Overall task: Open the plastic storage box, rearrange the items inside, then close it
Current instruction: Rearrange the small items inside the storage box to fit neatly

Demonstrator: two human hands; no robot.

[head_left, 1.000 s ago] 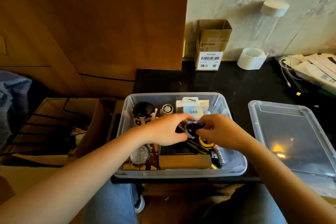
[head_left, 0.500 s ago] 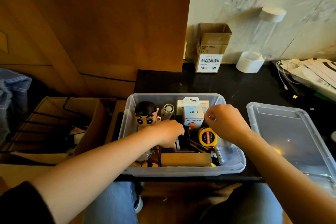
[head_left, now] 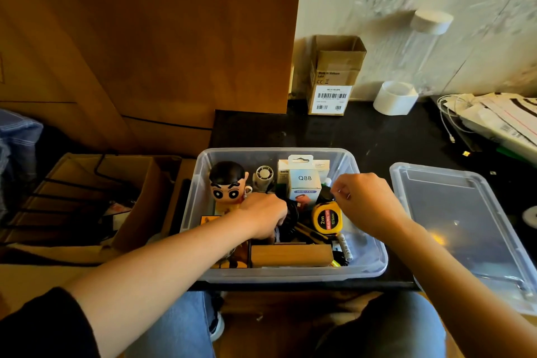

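The clear plastic storage box (head_left: 290, 275) stands open on the black table's front edge. Its lid (head_left: 465, 227) lies flat to the right. My left hand (head_left: 261, 216) reaches down into the middle of the box, fingers curled round a black round item (head_left: 292, 213). My right hand (head_left: 367, 205) hovers over the box's right side with curled fingers, fingertips beside a dark bottle with a white cap (head_left: 327, 187); whether it pinches anything is hidden. Inside are a cartoon figure (head_left: 228, 183), a Q88 mini fan carton (head_left: 305, 180), a yellow tape measure (head_left: 327, 219) and a wooden block (head_left: 290, 256).
A small cardboard carton (head_left: 334, 75) and a white tape roll (head_left: 395, 97) stand at the back by the wall. Papers and a white cable (head_left: 494, 119) lie at the right. An open cardboard box with a black wire rack (head_left: 87, 195) sits left of the table.
Both hands held the black item above the box a second ago. My left hand has lowered it into the box, and my right hand has let go and moved right.
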